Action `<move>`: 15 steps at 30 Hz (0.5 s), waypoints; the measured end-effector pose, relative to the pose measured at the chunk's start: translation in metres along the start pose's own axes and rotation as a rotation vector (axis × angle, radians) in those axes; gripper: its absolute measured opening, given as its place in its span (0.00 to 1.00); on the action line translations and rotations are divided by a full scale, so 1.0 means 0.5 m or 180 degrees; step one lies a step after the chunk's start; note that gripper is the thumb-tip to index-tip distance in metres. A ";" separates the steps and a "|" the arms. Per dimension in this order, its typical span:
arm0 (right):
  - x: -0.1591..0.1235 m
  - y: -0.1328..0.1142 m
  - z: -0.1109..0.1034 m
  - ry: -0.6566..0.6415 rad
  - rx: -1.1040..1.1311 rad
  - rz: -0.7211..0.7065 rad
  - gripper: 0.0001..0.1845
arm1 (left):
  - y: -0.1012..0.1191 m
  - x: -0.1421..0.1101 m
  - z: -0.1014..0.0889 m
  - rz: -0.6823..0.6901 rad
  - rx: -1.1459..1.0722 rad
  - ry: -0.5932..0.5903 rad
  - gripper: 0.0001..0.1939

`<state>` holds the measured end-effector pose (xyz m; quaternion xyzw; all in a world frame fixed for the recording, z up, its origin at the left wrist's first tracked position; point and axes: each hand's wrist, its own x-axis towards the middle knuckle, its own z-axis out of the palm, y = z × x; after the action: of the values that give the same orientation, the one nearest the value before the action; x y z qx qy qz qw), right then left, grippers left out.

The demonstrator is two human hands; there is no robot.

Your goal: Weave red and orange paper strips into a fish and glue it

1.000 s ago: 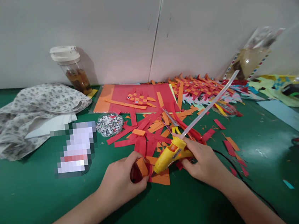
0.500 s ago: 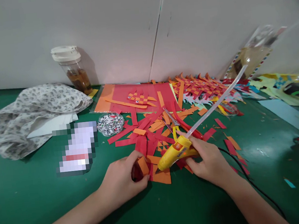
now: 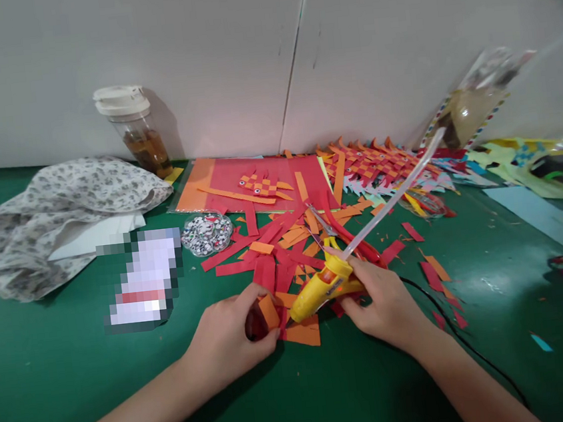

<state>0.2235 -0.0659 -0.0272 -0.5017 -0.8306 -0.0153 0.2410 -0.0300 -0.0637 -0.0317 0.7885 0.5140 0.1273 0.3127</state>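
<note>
the glue gun (image 3: 320, 289) is yellow, its glue stick (image 3: 395, 195) translucent.

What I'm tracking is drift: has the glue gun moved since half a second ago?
Yes, left: against the scissors, the glue gun sits further left, nearer the left hand.

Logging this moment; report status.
Left hand pinching woven paper. Right hand gripping yellow glue gun, nozzle over paper. Scissors just beyond.
</note>
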 end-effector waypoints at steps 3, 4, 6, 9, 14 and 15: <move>-0.001 -0.002 -0.001 -0.0033 0.0071 0.0002 0.32 | -0.001 0.001 0.001 -0.0003 0.0009 0.0012 0.15; -0.001 -0.004 0.000 -0.0043 0.0069 0.0017 0.32 | -0.002 0.001 0.002 -0.0005 0.0009 0.0013 0.15; 0.000 -0.007 0.001 -0.0041 0.0040 0.0049 0.32 | -0.003 0.001 0.003 -0.0003 -0.0001 0.0020 0.16; 0.001 -0.008 0.004 0.0005 0.0024 0.0061 0.32 | -0.003 0.000 0.003 0.0008 -0.0006 0.0021 0.15; 0.001 -0.010 0.001 -0.0106 0.0147 0.0144 0.30 | -0.003 0.001 0.003 0.0008 -0.0010 0.0015 0.15; 0.001 -0.011 0.000 -0.0127 0.0181 0.0180 0.30 | -0.003 0.001 0.003 0.0001 -0.0009 0.0013 0.16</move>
<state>0.2186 -0.0682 -0.0260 -0.5181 -0.8209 0.0252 0.2389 -0.0303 -0.0635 -0.0340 0.7879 0.5143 0.1298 0.3128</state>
